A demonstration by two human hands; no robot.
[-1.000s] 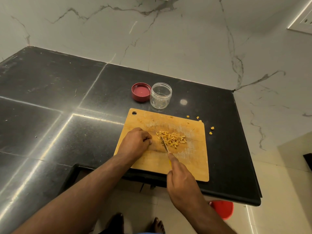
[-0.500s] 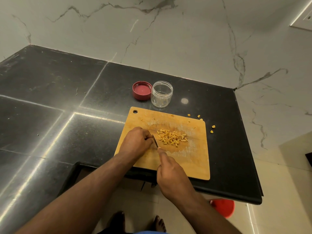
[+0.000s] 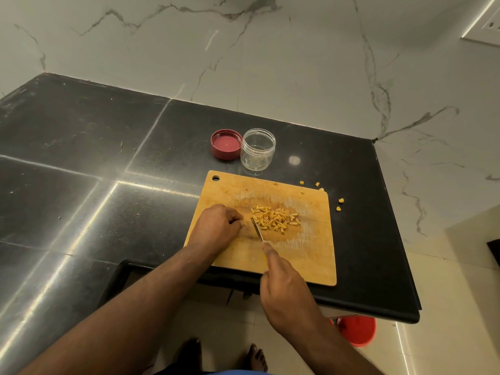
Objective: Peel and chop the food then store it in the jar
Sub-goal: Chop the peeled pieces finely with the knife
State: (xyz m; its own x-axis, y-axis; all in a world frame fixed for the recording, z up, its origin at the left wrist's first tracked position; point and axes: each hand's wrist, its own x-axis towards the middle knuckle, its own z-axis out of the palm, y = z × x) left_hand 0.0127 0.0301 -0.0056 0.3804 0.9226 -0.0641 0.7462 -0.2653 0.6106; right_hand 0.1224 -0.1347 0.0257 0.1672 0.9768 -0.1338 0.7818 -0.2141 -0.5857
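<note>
Many small yellow-orange food sticks [image 3: 276,221] heaped on cutting board [image 3: 305,255].

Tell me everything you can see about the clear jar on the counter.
The small, clear, round plastic jar stands upright and open on the black stone counter, beyond the far edge of the wooden cutting board. It has a wide mouth with a threaded-looking rim and looks nearly empty; any bits at its bottom are too faint to confirm. Its red round lid lies upturned close beside it on the left; whether they touch is unclear. Neither hand touches it.
</note>
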